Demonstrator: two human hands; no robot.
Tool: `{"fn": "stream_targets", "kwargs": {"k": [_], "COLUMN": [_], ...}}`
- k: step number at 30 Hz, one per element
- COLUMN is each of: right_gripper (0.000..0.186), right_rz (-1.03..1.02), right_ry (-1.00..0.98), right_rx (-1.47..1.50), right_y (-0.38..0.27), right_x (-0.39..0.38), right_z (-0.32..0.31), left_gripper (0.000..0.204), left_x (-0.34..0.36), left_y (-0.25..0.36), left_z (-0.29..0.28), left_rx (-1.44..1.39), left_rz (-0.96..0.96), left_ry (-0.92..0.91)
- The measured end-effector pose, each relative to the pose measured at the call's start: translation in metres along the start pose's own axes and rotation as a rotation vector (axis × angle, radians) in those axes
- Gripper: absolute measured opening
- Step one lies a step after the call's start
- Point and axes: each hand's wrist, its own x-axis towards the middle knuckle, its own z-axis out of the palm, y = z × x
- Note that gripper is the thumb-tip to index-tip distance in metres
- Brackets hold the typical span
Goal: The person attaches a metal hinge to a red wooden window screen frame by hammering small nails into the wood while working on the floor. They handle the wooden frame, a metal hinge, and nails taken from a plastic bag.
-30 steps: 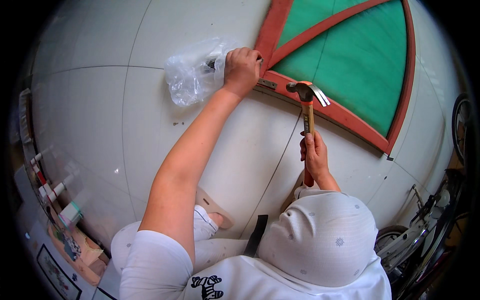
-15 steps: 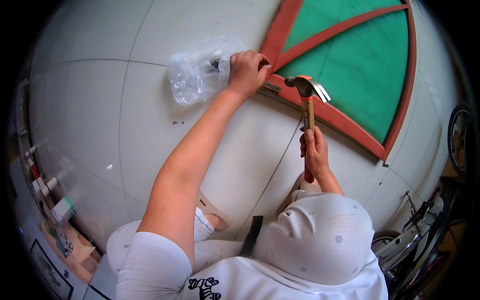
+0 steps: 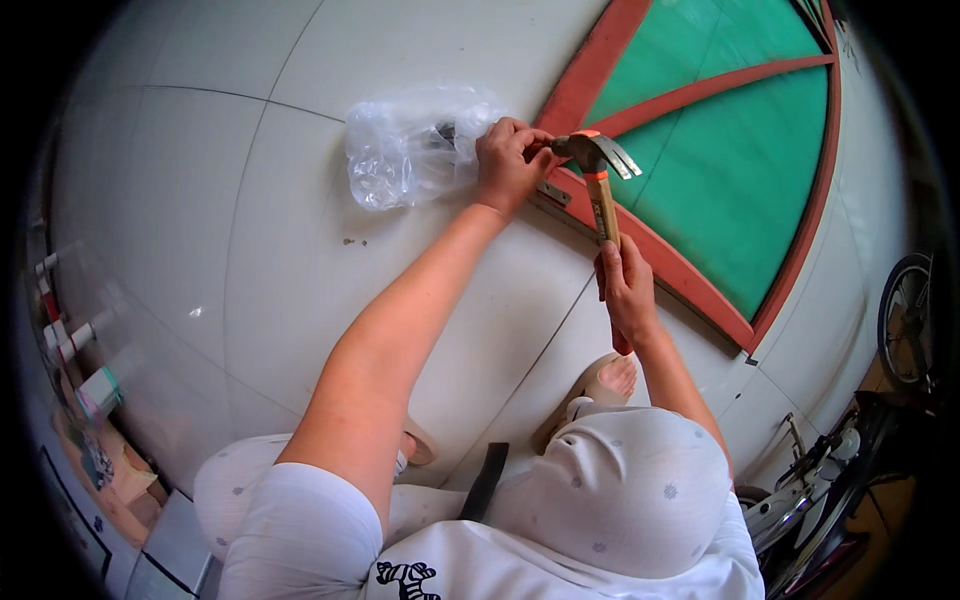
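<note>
My right hand point(image 3: 628, 292) is wrapped round the wooden handle of a claw hammer point(image 3: 606, 208). The hammer's metal head is right by the fingertips of my left hand point(image 3: 510, 165), its claw pointing away to the right. The left fingers are pinched together over the near-left corner of a red frame point(image 3: 690, 255) with a green mesh panel point(image 3: 715, 190); what they hold, if anything, is hidden or too small to name. Just below that hand, a small metal hinge point(image 3: 554, 194) sits on the frame's edge.
A crumpled clear plastic bag point(image 3: 400, 150) with something dark in it lies left of my left hand. Several tiny bits point(image 3: 355, 241) are on the tiled floor point(image 3: 290, 260). A bicycle point(image 3: 800, 480) stands at the lower right, and white-and-red pipes point(image 3: 68, 340) at the far left.
The hammer's head has moved left, up to my left hand's fingertips. My left hand stays pinched at the frame's corner. The whole view has shifted slightly.
</note>
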Motion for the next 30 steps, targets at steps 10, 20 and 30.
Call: {"fn": "stream_targets", "kwargs": {"k": [10, 20, 30], "right_gripper": [0.022, 0.026, 0.027], "right_rz": [0.080, 0.005, 0.056], "right_ry": [-0.002, 0.095, 0.057], "right_rx": [-0.153, -0.052, 0.114], "right_y": [-0.013, 0.001, 0.003], "right_x": [0.002, -0.006, -0.015], "right_z": [0.005, 0.008, 0.008], "left_gripper": [0.009, 0.016, 0.034], "left_x": [-0.003, -0.005, -0.043], "left_y": [0.004, 0.005, 0.010], "left_z": [0.001, -0.003, -0.023], "left_rx": [-0.078, -0.031, 0.328], "left_rz": [-0.096, -0.020, 0.208], "left_ry": [0.013, -0.059, -0.107]}}
